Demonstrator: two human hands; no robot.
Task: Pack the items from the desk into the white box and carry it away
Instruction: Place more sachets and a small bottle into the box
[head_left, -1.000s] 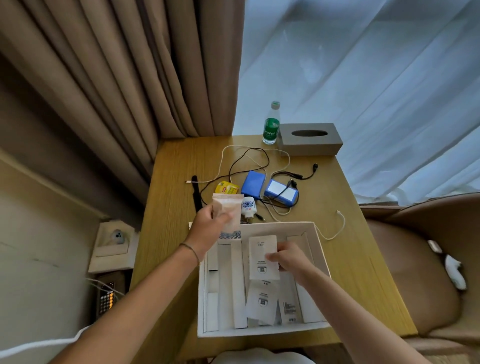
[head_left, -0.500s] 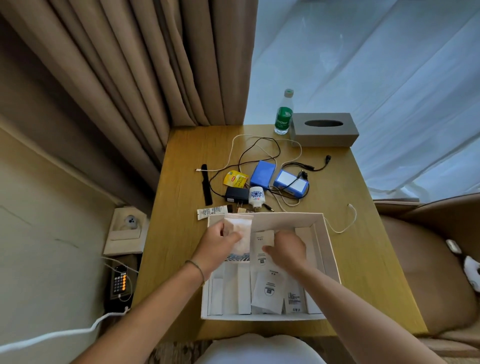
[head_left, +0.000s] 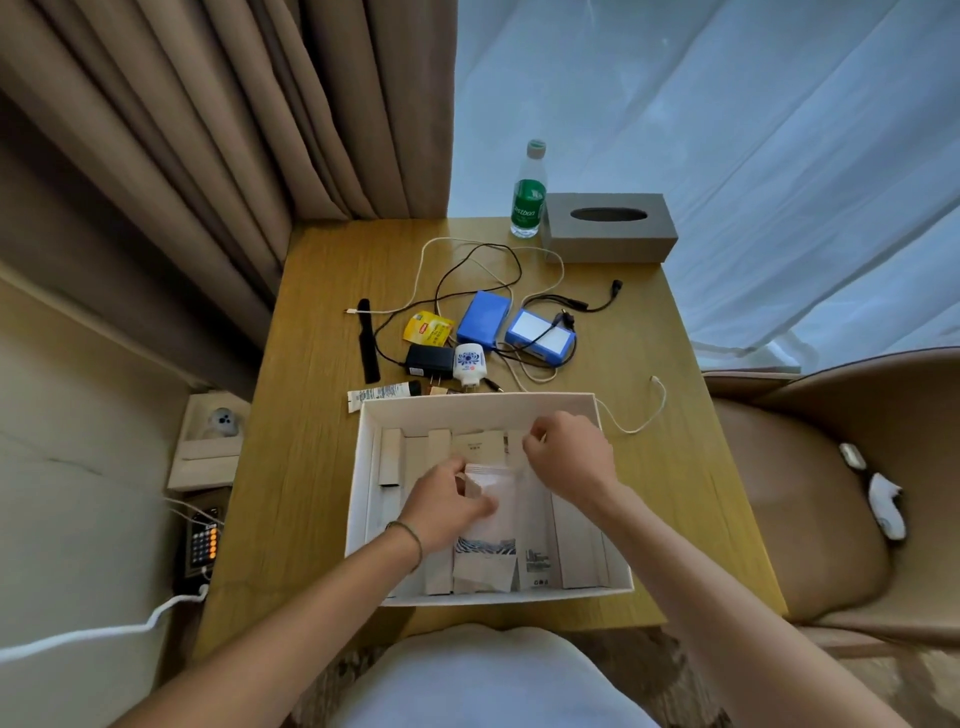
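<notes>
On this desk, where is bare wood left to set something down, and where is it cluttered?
Bare wood on the desk runs down the left side, between the curtain edge and the black strap and white box. Another bare patch lies right of the box, past the white cable, toward the chair. The middle, around the blue packs and tangled cords, is crowded.

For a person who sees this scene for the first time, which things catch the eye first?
First, the open white cardboard box at the near desk edge, where the left hand holds a pale paper pouch and the right hand hovers. Behind it, two blue battery packs lie among tangled cables.
</notes>
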